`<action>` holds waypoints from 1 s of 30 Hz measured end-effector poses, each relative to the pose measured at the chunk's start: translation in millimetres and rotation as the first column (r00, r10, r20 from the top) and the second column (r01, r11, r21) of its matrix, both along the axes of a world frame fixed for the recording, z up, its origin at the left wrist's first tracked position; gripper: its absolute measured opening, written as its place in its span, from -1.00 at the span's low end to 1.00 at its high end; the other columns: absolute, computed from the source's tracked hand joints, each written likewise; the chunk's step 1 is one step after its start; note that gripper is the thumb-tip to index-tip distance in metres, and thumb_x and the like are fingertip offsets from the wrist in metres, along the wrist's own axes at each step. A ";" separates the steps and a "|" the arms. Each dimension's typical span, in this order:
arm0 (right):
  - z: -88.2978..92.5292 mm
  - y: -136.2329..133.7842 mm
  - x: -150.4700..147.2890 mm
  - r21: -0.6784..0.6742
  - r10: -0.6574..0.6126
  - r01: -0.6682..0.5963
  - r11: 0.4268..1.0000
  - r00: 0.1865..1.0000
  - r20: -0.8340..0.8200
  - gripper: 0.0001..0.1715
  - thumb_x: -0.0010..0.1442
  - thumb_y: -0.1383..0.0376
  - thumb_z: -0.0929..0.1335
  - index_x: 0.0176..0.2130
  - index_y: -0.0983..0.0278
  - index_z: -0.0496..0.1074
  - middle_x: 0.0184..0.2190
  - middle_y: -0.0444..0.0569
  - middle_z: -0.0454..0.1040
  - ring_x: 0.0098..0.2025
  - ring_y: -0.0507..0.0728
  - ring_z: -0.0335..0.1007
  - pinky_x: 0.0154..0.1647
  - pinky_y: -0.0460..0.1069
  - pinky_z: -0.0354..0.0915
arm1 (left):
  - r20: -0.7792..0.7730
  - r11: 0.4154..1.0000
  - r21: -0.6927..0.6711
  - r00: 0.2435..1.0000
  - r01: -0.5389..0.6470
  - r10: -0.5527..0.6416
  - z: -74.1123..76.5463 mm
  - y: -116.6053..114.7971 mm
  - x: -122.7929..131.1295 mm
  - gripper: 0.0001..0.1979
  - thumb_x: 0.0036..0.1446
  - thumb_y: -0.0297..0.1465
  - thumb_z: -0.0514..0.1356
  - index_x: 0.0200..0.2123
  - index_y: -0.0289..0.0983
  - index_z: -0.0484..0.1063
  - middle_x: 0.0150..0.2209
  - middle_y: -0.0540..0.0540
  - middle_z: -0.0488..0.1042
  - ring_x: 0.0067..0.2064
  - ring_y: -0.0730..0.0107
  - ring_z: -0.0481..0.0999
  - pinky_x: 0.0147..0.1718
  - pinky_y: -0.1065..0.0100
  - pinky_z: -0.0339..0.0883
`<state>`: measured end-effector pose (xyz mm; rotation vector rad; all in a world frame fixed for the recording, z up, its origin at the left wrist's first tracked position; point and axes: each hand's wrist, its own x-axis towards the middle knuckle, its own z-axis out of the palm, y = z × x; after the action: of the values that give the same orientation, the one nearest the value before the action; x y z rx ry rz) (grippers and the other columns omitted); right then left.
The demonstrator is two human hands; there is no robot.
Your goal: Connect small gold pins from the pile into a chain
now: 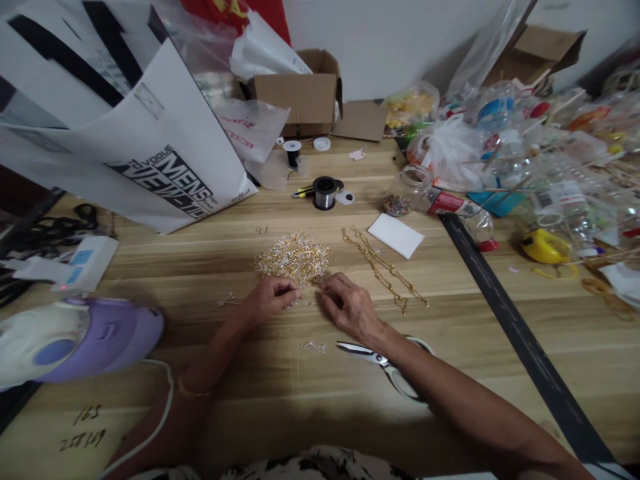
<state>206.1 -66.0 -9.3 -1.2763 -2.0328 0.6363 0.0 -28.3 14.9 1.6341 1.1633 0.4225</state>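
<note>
A heap of small gold and silver metal pieces (293, 257) lies on the wooden table, too fine to make out singly. My left hand (270, 300) rests at its near edge, the thumb and curled fingers pinched together; anything between them is too small to name. On the heap's near right side is my right hand (353, 308), fingers bent and thumb apart, holding nothing that I can see. Scissors (370, 353) lie partly under my right forearm. A small cluster of silver pieces (313, 347) sits nearer me. Gold chains (383, 267) stretch out right of the heap.
Behind the heap stand a wire spool (325, 193) and a black thread spool (292, 155). A white card (396, 235) and a jar of beads (407, 190) are at right. A purple and white appliance (110, 337) and a large paper bag (150, 140) occupy the left.
</note>
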 end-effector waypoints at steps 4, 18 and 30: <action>-2.9 -0.4 0.3 0.004 0.057 -0.057 0.998 0.998 0.035 -0.79 0.21 0.41 0.25 -0.14 0.25 0.37 -0.17 -0.02 0.40 -0.25 0.07 0.39 -0.26 -0.08 0.29 | 0.002 0.999 0.035 1.000 0.022 -0.022 -0.4 0.0 -0.3 -0.71 0.04 -0.26 0.13 -0.59 -0.34 0.33 -0.62 0.08 0.21 -0.53 0.55 0.17 -0.52 0.49 0.05; 0.3 -3.5 -2.4 0.016 0.159 -0.181 0.983 0.900 0.406 -0.79 0.32 0.32 0.20 -0.10 0.24 0.37 -0.18 0.01 0.39 -0.35 0.04 0.34 -0.43 -0.09 0.11 | -0.188 0.956 0.272 0.980 0.109 -0.058 -5.9 -12.7 12.2 -0.84 0.09 -0.42 0.14 -0.42 -0.33 0.51 -0.45 -0.06 0.50 -0.41 0.43 0.40 -0.38 0.43 0.22; -2.4 -2.5 -4.2 0.049 0.148 -0.194 0.980 0.869 0.473 -0.84 0.32 0.37 0.20 -0.19 0.29 0.35 -0.28 0.01 0.40 -0.37 0.07 0.32 -0.42 -0.08 0.08 | -0.345 0.886 0.382 0.930 0.264 -0.129 -10.9 -15.6 13.7 -0.86 0.11 -0.44 0.15 -0.37 -0.28 0.53 -0.44 -0.06 0.50 -0.42 0.43 0.39 -0.36 0.42 0.19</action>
<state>201.9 -68.6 -11.7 -1.2916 -2.5615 0.3169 13.7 -43.9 4.0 2.2444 1.1679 0.3022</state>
